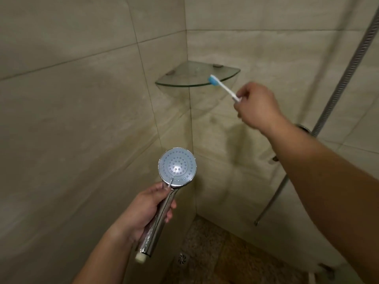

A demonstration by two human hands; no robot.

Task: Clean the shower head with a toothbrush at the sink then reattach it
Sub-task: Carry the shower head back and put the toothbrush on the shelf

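Two bare hands in a tiled shower corner, seen from above. The left hand [148, 210], lower centre, is wrapped round the chrome handle of a detached shower head [177, 168], thumb up near the neck. The round spray face w/ rings of small nozzles points up toward the camera; the handle's threaded end sticks out below the palm, w/ no hose on it. The right hand [256, 105], upper right, arm stretched forward, pinches the end of a white toothbrush [224, 88] w/ its fingers curled. The blue bristle end points up and left, at the front edge of a glass corner shelf [184, 80]; can't tell if it touches the glass. The shelf is a quarter-circle fixed where the two walls meet, approx. level w/ the right hand. The two hands are well apart, toothbrush high, shower head low. Right of the arm, a metal shower hose [346, 72] hangs along the beige tiled wall [71, 119], its loose end dangling near the floor. Bottom centre, a small round floor drain [182, 259] sits in speckled brown floor tile.
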